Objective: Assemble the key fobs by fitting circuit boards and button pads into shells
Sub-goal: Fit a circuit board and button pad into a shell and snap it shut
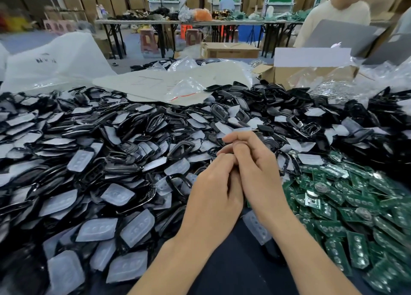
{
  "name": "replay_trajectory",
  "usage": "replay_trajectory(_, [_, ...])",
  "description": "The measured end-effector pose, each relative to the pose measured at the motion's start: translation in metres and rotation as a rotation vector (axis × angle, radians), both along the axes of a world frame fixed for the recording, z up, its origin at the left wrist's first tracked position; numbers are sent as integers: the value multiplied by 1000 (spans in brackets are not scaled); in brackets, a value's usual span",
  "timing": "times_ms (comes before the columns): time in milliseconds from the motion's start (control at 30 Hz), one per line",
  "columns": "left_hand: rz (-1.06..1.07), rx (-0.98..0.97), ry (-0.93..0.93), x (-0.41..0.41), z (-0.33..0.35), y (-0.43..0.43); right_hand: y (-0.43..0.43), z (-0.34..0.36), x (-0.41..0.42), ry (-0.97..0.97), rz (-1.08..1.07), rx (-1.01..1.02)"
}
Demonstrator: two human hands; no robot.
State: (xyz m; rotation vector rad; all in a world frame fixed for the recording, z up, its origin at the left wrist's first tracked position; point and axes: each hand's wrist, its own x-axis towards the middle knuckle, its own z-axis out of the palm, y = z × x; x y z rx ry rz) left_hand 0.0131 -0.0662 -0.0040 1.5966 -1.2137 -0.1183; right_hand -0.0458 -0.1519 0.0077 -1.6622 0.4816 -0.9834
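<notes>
My left hand (211, 197) and my right hand (255, 172) are pressed together at the middle of the table, backs toward the camera and fingers curled inward. Whatever lies between them is hidden by the fingers. Around and behind the hands spreads a big heap of black key fob shells (178, 148) mixed with translucent white button pads (138, 225). Green circuit boards (347, 208) are piled at the right, close to my right forearm. One loose button pad (255, 228) lies on the dark table between my forearms.
A flat cardboard sheet (155, 83) with a clear plastic bag (186, 88) lies behind the heap. An open cardboard box (311, 72) stands back right, a white sack (55, 59) back left. A person in a pale top (333, 21) stands at the far right.
</notes>
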Motion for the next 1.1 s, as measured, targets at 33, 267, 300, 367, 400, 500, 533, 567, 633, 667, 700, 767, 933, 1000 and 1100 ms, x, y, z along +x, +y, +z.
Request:
replay_trajectory(33, [4, 1, -8, 1, 0, 2, 1, -1, 1, 2, -1, -2])
replay_trajectory(267, [63, 6, -86, 6, -3, 11, 6, -9, 7, 47, 1, -70])
replay_trajectory(300, [66, 14, -95, 6, -3, 11, 6, -10, 7, 49, -4, -78])
replay_trajectory(367, [70, 34, -114, 8, -2, 12, 7, -13, 9, 49, -18, -95])
replay_trajectory(400, [69, 42, -124, 10, -1, 14, 8, -15, 10, 49, -25, -103])
replay_trajectory(500, [70, 60, -208, 20, 6, 27, 14, -19, 13, 67, -9, -139])
replay_trajectory(533, [85, 58, -248, 27, 10, 34, 16, -21, 14, 83, 1, -164])
replay_trajectory(567, [119, 49, -282, 35, 14, 42, 18, -22, 14, 101, 12, -193])
replay_trajectory(633, [262, 33, -303, 60, 25, 62, 22, -23, 16, 127, 53, -235])
replay_trajectory(667, [370, 48, -297, 77, 30, 71, 24, -23, 16, 136, 78, -248])
replay_trajectory(700, [496, 89, -291, 95, 34, 81, 25, -23, 16, 145, 97, -263])
replay_trajectory(767, [759, 229, -287, 130, 42, 100, 26, -23, 16, 152, 119, -285])
replay_trajectory(933, [972, 755, -238, 178, 42, 127, 26, -22, 15, 148, 124, -279])
replay_trajectory(1000, [952, 851, -219, 182, 40, 126, 25, -23, 15, 152, 123, -274])
replay_trajectory(1100, [932, 870, -207, 181, 39, 123, 21, -24, 14, 165, 124, -264])
